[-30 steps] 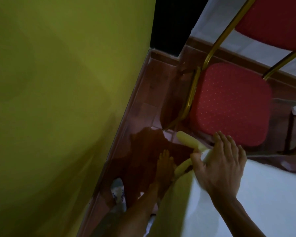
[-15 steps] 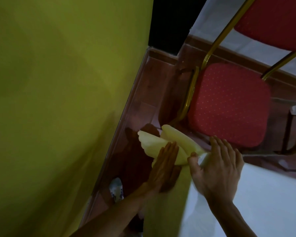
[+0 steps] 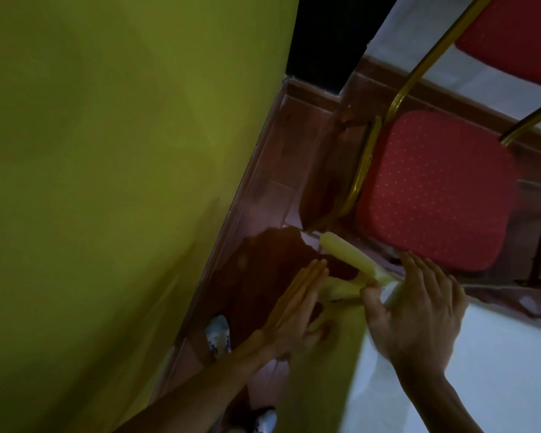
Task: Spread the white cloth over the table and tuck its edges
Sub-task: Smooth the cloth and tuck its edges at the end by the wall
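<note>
The white cloth (image 3: pixel 497 364) lies over the table at the lower right and hangs down its left side, looking yellowish in the dim light. At the table's corner a folded flap of the cloth (image 3: pixel 350 259) sticks out toward the chair. My right hand (image 3: pixel 419 310) lies flat on the corner, thumb pressed on the flap's base. My left hand (image 3: pixel 297 307) is flat, fingers straight and together, pressing the hanging cloth against the table's side just below the corner.
A red padded chair (image 3: pixel 434 189) with a gold metal frame stands close behind the corner. A yellow-green wall (image 3: pixel 107 182) fills the left. Between wall and table runs a narrow strip of reddish tiled floor (image 3: pixel 263 229), where my shoes (image 3: pixel 219 335) show.
The wide fan of cloth at the corner half a second ago has been pushed in; only a narrow flap still sticks out. My left hand has slid down along the table's side.
</note>
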Demonstrator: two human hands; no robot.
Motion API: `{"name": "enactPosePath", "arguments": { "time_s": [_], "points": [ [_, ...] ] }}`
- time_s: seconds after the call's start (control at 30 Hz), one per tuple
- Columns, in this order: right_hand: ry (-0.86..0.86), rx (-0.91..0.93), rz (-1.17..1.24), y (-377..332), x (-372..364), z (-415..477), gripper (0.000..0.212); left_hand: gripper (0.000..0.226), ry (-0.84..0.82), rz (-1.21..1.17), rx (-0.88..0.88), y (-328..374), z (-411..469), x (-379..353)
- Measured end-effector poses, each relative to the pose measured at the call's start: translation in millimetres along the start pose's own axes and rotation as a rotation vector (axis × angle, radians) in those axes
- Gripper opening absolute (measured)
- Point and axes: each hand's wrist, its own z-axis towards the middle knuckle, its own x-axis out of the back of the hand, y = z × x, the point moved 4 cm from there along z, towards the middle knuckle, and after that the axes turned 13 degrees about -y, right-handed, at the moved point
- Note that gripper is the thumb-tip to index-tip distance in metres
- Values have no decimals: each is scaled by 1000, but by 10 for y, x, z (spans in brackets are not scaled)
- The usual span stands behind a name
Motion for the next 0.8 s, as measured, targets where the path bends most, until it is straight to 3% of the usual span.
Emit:
{"name": "enactPosePath", "arguments": {
  "time_s": [0.23,0.37,0.47,0.63,0.7,0.8],
  "points": [
    [42,4,15,-16,0,-13,75,74,84,-12,-36,-17,286,-104],
    [89,23,20,-15,1,-13,70,74,-14,183,5,-557,323,-282],
    [115,32,26,-22,6,-16,69,59,-189,281,224,-1062,126,-369],
    [115,26,29,-14,-8,-22,69,67,-347,492,717,-1797,-600,-221],
    [118,25,33,-13,-12,-23,68,86,-378,413,669,-1794,-760,-143],
    [118,22,44,-28,-8,-37,68,97,-272,198,308,-1239,-700,-28]
  ]
}}
